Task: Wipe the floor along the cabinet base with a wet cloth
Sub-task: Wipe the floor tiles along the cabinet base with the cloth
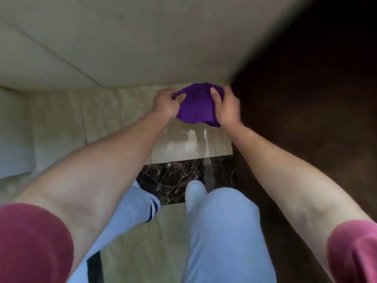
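Note:
A bunched purple cloth [196, 107] hangs between both hands above the pale marble floor [114, 111], close to the foot of the beige wall [142, 37]. My left hand [166, 103] pinches the cloth's left edge, where a loop of fabric sticks up. On the cloth's right side, my right hand [226, 107] grips it with the thumb on top. A dark wooden cabinet side [306, 99] rises right beside my right hand.
A glossy beige tile [189, 144] below the cloth shows reflections. Nearer me lies a dark veined marble strip [173, 180]. My legs in light blue trousers and my white shoe [194, 193] stand on it. A pale step or ledge [14, 135] is at the left.

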A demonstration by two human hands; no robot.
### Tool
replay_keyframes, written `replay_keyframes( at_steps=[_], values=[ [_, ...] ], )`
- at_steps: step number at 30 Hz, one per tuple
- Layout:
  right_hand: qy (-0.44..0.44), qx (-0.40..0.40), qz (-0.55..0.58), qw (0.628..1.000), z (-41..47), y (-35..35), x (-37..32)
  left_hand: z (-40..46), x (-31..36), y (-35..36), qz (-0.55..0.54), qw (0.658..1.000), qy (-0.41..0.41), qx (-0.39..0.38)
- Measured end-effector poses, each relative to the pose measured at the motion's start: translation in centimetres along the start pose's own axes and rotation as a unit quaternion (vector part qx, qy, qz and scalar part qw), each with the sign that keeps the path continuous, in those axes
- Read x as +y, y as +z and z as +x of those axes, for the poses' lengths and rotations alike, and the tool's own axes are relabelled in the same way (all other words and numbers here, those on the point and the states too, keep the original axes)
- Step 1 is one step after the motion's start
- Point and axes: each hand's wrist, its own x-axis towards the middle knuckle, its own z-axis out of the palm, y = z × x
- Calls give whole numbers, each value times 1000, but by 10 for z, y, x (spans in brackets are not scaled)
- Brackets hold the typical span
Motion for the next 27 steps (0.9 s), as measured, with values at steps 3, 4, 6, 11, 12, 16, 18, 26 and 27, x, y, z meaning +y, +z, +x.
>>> replay_keyframes(
  at_steps=[3,4,6,11,12,16,18,26,27],
  values=[
    [-37,-3,-47,998,61,68,53,76,-58,34,6,1000,6,-1],
    [-47,-2,-56,997,78,88,68,98,-75,45,7,1000,11,0],
    [-63,-2,-65,996,101,117,87,129,-103,59,2,1000,25,-4],
    [-29,90,-39,995,127,161,109,163,-149,64,102,983,128,80],
    [-46,121,-60,990,123,164,107,161,-159,56,147,971,157,105],
    [-132,-42,-234,962,91,179,94,137,-213,25,358,918,139,103],
    [-137,-176,-364,904,88,187,99,120,-240,19,414,901,118,56],
    [-86,-107,-396,908,134,128,160,111,-264,15,401,911,94,17],
    [-72,-101,-383,915,133,133,157,107,-265,13,400,912,91,25]
  ],
)
